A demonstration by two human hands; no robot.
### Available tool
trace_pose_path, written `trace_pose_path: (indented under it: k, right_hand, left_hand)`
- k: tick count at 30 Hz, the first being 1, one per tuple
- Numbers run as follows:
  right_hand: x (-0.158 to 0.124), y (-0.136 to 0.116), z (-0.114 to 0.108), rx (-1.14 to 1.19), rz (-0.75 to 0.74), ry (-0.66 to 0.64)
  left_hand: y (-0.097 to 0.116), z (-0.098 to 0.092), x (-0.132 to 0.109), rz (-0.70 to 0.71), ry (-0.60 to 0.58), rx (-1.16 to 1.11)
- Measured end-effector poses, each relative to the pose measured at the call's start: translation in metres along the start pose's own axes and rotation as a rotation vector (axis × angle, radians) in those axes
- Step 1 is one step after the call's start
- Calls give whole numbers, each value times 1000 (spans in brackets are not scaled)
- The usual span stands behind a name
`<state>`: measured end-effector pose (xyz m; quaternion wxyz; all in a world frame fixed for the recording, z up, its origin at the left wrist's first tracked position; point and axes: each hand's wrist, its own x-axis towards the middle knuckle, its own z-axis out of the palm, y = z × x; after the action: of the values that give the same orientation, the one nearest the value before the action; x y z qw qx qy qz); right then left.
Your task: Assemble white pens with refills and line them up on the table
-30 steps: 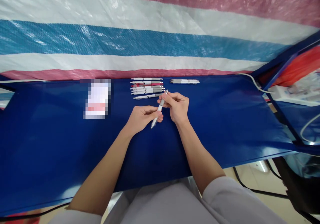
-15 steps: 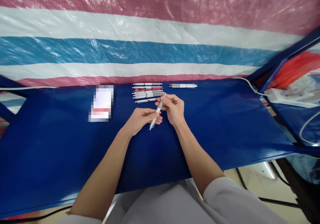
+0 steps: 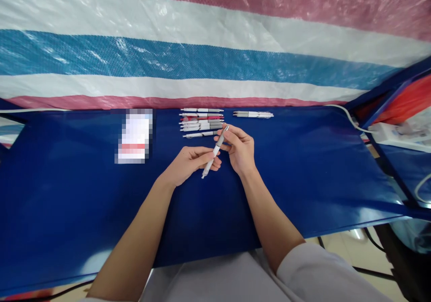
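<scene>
Above the blue table, a white pen (image 3: 215, 152) with a grey grip slants between my two hands, its silver tip up and to the right. My left hand (image 3: 188, 163) pinches the middle of its white barrel between thumb and fingers. At the grey upper part, my right hand (image 3: 241, 150) closes thumb and fingers on the same pen. Just behind my hands lies a row of several pens (image 3: 201, 125), mostly white and grey, with a red one among them. Farther right, a small group of pens (image 3: 253, 114) lies side by side.
On the left of the blue table (image 3: 84, 194) lies a blurred white rectangular item (image 3: 135, 133). A striped plastic sheet (image 3: 202, 59) hangs along the back edge. White cables and a white power strip (image 3: 397, 135) sit at the right, by the blue frame.
The view has shifted slightly. Both hands keep the pen in nearly the same pose, with the right hand a little farther from the left. The pens on the table have not visibly moved.
</scene>
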<state>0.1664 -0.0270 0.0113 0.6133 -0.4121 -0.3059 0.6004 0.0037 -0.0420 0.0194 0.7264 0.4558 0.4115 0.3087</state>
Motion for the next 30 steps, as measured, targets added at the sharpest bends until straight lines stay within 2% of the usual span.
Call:
trace_pose_path:
  k: [5,11,14,19,21,30]
  right_hand:
    - [-3,-3,2,11,-3,-15]
    - [-1,1,2,-12,-33,18]
    - [1,3,-1,-7,-28,31]
    - [0,2,-2,36,4,-27]
    - [-1,2,-2,51,10,-39]
    - [1,1,-2,18,-18,-45]
  left_hand:
    - [-1,2,3,73,150,225]
    - [-3,1,5,108,208,380]
    - [-1,2,3,105,164,364]
    - [1,6,-2,23,-63,170]
    - [0,7,-3,11,-74,153]
    - [-7,6,1,198,190,387]
